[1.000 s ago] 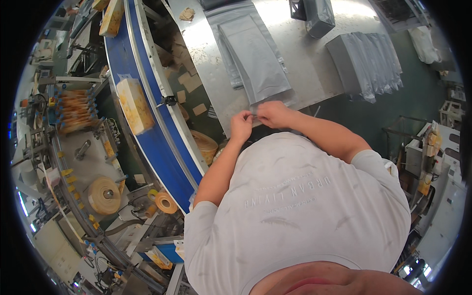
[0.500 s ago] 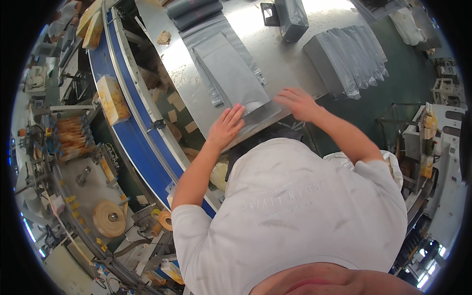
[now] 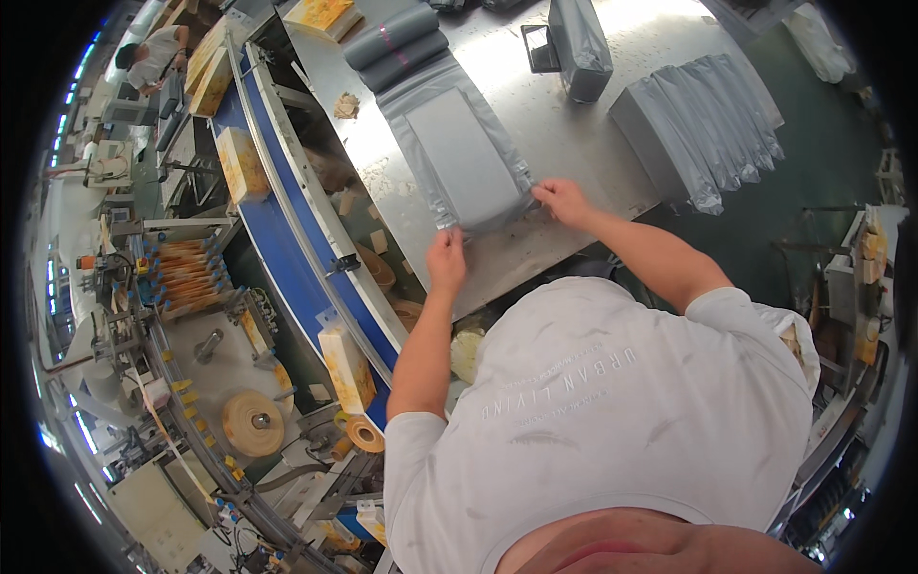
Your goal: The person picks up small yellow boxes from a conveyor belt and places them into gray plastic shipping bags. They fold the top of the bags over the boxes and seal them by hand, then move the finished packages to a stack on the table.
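Observation:
A flat grey stack [image 3: 464, 143], with a smooth top, lies on a wider grey plastic bag or sheet [image 3: 406, 110] spread over the metal table. At that sheet's near left corner my left hand [image 3: 447, 256] is closed, its fingertips pinching the crinkled edge. My right hand [image 3: 566, 203] likewise pinches the near right corner, its arm stretched over the table edge. The grey plastic spans between both hands. Behind it lie dark grey plastic rolls [image 3: 397, 43].
Several filled grey bags [image 3: 693, 129] stand in a row at the table's right. A tall grey package [image 3: 579, 57] stands beside a black frame [image 3: 539, 48]. On the left a blue conveyor [image 3: 287, 249] carries yellow-and-white packs [image 3: 242, 165]. Crumpled brown scrap [image 3: 346, 105] sits on the metal table [image 3: 378, 158].
My hands went from open over the stack's near end to pinching the near corners of the grey plastic. The slanted grey top piece now lies straighter. The view has shifted slightly.

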The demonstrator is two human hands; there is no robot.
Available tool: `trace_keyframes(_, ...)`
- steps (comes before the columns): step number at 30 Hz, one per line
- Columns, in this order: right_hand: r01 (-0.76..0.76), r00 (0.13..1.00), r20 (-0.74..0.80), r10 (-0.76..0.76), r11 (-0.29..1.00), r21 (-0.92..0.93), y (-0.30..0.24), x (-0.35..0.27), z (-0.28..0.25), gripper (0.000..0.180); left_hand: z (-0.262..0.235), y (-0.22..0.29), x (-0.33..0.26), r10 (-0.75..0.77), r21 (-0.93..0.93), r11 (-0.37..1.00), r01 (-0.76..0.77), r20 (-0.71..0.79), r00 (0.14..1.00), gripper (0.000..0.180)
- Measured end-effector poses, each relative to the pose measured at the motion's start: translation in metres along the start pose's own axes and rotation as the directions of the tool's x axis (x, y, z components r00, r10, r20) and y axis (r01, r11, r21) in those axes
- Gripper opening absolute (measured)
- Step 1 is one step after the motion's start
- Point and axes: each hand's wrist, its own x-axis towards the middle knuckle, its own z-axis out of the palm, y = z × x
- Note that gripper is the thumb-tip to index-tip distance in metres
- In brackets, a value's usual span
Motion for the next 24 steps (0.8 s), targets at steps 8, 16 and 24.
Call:
trace_keyframes(8, 0.093, 0.898, -0.425, -0.116, 0.993, -0.075, 0.0, 0.034, 0.049, 0.048, 0.052, 0.046, 0.022, -0.215, -0.142, 0.975, 0.168, -0.447, 0.868, 0.03)
trace_keyframes(16, -0.094, 0.992, -0.016, 0.125, 0.819, 0.566, -0.045, -0.014, -0.01, 0.07, 0.072, 0.081, -0.043, 0.315, -0.145, 0.943, -0.3, 0.092, 0.944, 0.083)
trace_keyframes(24, 0.036, 0.612, -0.388, -0.689, 0.515, -0.856, -0.006, -0.173, -0.103, 0.059, 0.073, 0.077, -0.033, 0.225, -0.18, 0.97, -0.162, 0.419, 0.88, 0.029)
